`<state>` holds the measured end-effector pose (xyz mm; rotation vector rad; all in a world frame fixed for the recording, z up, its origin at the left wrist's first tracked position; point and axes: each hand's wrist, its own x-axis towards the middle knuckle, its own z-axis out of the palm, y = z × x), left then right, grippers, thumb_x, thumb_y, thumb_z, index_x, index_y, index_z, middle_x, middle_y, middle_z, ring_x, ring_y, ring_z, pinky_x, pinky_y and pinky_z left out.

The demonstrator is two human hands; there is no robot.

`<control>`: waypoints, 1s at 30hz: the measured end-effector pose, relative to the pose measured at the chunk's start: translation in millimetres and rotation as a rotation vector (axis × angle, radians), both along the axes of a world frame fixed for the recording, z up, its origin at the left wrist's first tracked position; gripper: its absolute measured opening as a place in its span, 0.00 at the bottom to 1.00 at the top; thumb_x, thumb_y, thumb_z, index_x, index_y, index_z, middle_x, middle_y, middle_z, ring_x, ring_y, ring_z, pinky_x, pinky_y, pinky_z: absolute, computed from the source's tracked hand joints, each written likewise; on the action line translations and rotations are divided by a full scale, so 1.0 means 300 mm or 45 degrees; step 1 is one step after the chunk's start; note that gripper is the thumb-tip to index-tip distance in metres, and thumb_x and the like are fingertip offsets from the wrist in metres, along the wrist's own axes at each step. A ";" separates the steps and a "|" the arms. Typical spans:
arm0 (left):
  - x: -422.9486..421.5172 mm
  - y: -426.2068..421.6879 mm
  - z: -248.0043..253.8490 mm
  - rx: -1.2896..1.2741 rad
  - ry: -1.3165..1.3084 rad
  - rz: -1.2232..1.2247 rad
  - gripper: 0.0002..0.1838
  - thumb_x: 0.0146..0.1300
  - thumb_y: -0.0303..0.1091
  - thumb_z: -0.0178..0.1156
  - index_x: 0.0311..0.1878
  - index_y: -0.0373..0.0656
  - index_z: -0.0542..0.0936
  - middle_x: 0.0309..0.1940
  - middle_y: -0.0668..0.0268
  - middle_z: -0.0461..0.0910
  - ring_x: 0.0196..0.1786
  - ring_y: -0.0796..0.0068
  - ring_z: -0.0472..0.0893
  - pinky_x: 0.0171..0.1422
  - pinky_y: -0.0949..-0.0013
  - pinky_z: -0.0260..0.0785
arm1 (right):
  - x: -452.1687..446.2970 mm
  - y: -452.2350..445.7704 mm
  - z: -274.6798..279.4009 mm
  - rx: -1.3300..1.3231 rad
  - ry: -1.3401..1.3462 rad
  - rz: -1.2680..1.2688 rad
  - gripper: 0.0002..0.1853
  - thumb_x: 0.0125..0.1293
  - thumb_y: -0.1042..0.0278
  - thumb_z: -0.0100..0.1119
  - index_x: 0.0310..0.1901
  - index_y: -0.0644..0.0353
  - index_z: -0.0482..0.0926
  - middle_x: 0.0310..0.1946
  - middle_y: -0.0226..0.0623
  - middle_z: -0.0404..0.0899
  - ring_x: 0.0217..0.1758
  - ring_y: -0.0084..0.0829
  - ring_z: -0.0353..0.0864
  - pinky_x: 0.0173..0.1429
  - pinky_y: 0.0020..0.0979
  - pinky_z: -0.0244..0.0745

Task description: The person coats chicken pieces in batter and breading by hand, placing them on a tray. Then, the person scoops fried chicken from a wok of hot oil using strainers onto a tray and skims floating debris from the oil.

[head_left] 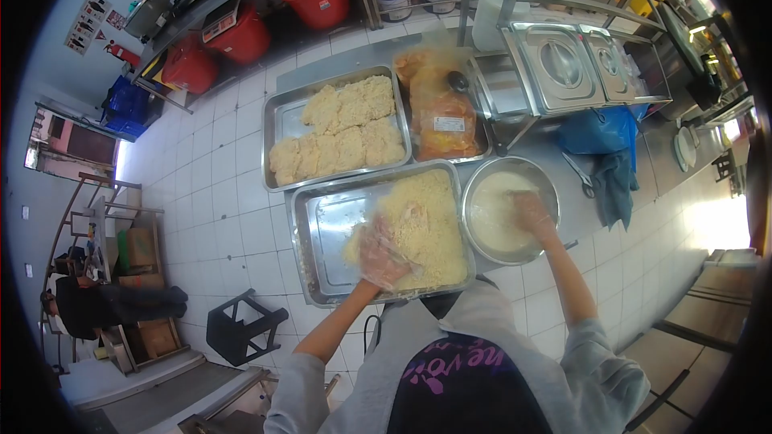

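My left hand (384, 255), in a clear plastic glove, is over the crumb tray (302, 269), its fingers stretched out and touching pale yellow crumbs (438, 225). Just beyond its fingertips, a partly coated piece of meat (412, 221) lies in the crumbs. My right hand (535, 215) reaches into a round metal bowl (515, 258) of milky batter (492, 213); its fingers are dipped and blurred, so what they hold is hidden. Behind the crumb tray, a second metal tray (273, 124) bears several crumb-coated pieces (346, 133).
Orange marinated meat (442, 116) in a labelled bag sits behind the bowl. At the right are scissors (581, 174), a dark cloth (615, 189) and lidded steel pans (557, 64). A black stool (244, 325) stands on the floor at left, with a person (104, 305) beyond.
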<state>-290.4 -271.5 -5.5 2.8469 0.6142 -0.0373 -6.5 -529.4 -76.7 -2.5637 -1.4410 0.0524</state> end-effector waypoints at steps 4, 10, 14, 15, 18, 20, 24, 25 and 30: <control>0.069 0.087 -0.001 -0.368 0.034 0.069 0.58 0.48 0.52 0.64 0.71 0.29 0.42 0.63 0.37 0.60 0.59 0.50 0.70 0.61 0.63 0.63 | -0.013 0.003 0.108 -0.117 0.204 -0.131 0.14 0.50 0.63 0.59 0.34 0.65 0.79 0.33 0.54 0.80 0.39 0.49 0.80 0.47 0.41 0.76; -0.011 0.298 -0.455 -0.585 -0.582 -0.113 0.54 0.49 0.46 0.64 0.72 0.34 0.43 0.45 0.42 0.76 0.43 0.55 0.78 0.49 0.60 0.70 | -0.011 -0.026 0.242 -0.115 0.459 -0.383 0.27 0.48 0.54 0.66 0.46 0.65 0.77 0.45 0.52 0.78 0.49 0.49 0.77 0.55 0.41 0.73; -0.063 0.275 -0.040 -0.454 0.016 0.248 0.49 0.49 0.44 0.64 0.71 0.39 0.50 0.31 0.48 0.80 0.34 0.54 0.79 0.39 0.61 0.73 | 0.053 -0.074 0.160 -0.108 0.613 -0.327 0.32 0.49 0.52 0.65 0.51 0.69 0.72 0.47 0.55 0.76 0.48 0.50 0.77 0.54 0.39 0.73; -0.075 0.280 -0.009 -0.389 0.090 0.262 0.48 0.49 0.43 0.65 0.71 0.39 0.52 0.30 0.47 0.80 0.32 0.52 0.79 0.36 0.61 0.73 | 0.055 -0.066 0.177 -0.103 0.614 -0.327 0.32 0.49 0.52 0.65 0.51 0.69 0.72 0.47 0.55 0.76 0.48 0.50 0.77 0.54 0.39 0.73; -0.044 0.244 0.047 -0.471 -0.094 0.248 0.45 0.50 0.44 0.65 0.69 0.37 0.56 0.32 0.51 0.80 0.34 0.57 0.80 0.38 0.64 0.73 | 0.050 -0.066 0.209 -0.064 0.773 -0.298 0.33 0.49 0.54 0.66 0.54 0.67 0.70 0.50 0.55 0.75 0.50 0.51 0.76 0.56 0.40 0.73; -0.004 0.200 0.062 -0.559 -0.275 0.239 0.42 0.51 0.44 0.66 0.67 0.36 0.61 0.34 0.54 0.81 0.35 0.61 0.81 0.40 0.66 0.73 | 0.033 -0.073 0.183 0.026 0.702 -0.542 0.30 0.50 0.58 0.65 0.53 0.66 0.71 0.49 0.55 0.76 0.52 0.52 0.76 0.57 0.41 0.72; 0.055 0.131 0.028 -0.444 -0.328 0.132 0.34 0.52 0.43 0.65 0.61 0.37 0.69 0.40 0.54 0.80 0.41 0.59 0.80 0.48 0.65 0.73 | -0.004 -0.038 0.292 0.016 0.824 -0.573 0.30 0.50 0.59 0.65 0.53 0.65 0.71 0.49 0.56 0.76 0.54 0.52 0.75 0.58 0.42 0.71; 0.054 0.105 0.022 -0.231 -0.376 -0.030 0.33 0.52 0.44 0.65 0.60 0.39 0.71 0.41 0.54 0.80 0.42 0.57 0.79 0.50 0.63 0.72 | 0.002 -0.054 0.244 0.022 0.795 -0.560 0.29 0.50 0.60 0.65 0.53 0.65 0.71 0.49 0.55 0.76 0.55 0.51 0.74 0.59 0.41 0.71; 0.087 -0.134 -0.010 -0.756 -0.326 -0.025 0.33 0.53 0.55 0.61 0.58 0.44 0.74 0.49 0.58 0.77 0.53 0.58 0.74 0.60 0.55 0.63 | -0.031 -0.073 0.233 0.086 0.777 -0.498 0.28 0.52 0.62 0.63 0.55 0.65 0.71 0.50 0.56 0.75 0.57 0.51 0.73 0.61 0.41 0.69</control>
